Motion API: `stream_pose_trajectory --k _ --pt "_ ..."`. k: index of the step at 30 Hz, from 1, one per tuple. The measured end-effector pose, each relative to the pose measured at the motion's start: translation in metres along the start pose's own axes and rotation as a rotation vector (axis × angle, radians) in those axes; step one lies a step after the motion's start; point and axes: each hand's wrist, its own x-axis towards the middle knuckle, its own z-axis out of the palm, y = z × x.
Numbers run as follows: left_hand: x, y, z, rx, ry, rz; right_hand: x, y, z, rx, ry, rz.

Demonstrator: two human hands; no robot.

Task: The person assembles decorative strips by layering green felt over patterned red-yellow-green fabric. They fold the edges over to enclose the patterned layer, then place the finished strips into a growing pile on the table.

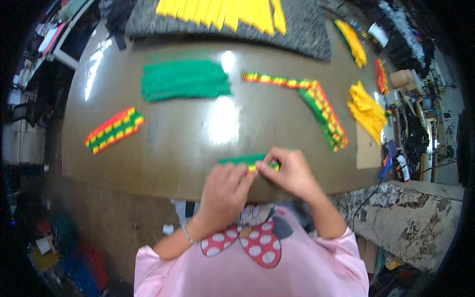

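Near the front edge of the table, a green strip [241, 160] lies under my fingers, with a short yellow and red patterned strip [252, 168] along its near side. My left hand [225, 188] is closed over the left end of the patterned strip, its fingertips pressed down. My right hand [292, 173] pinches the same strip between thumb and forefinger, close to the left fingertips. Both hands are slightly blurred, and my fingers cover much of the strip.
A stack of green strips [185, 80] lies beyond my hands. Patterned strips [114, 129] sit at the left, and more patterned strips [326, 114] at the right. Yellow strips [366, 111] lie at the right edge; others [222, 12] rest on a grey felt-like board [302, 37].
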Motion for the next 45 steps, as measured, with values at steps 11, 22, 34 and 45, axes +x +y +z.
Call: stream_pose_trajectory --k 11,22,34,45 --pt "-0.005 0.002 0.012 -0.039 0.059 0.064 0.0 0.004 -0.002 0.023 -0.011 -0.064" --pt "0.001 0.006 0.014 0.058 0.076 0.03 0.0 0.006 -0.001 0.007 -0.024 -0.062" --pt "0.002 0.004 0.014 0.156 0.099 0.086 -0.003 0.004 0.0 0.02 0.011 -0.071" --pt "0.007 0.009 0.009 0.263 0.041 0.106 -0.005 0.008 0.006 0.044 0.055 -0.118"
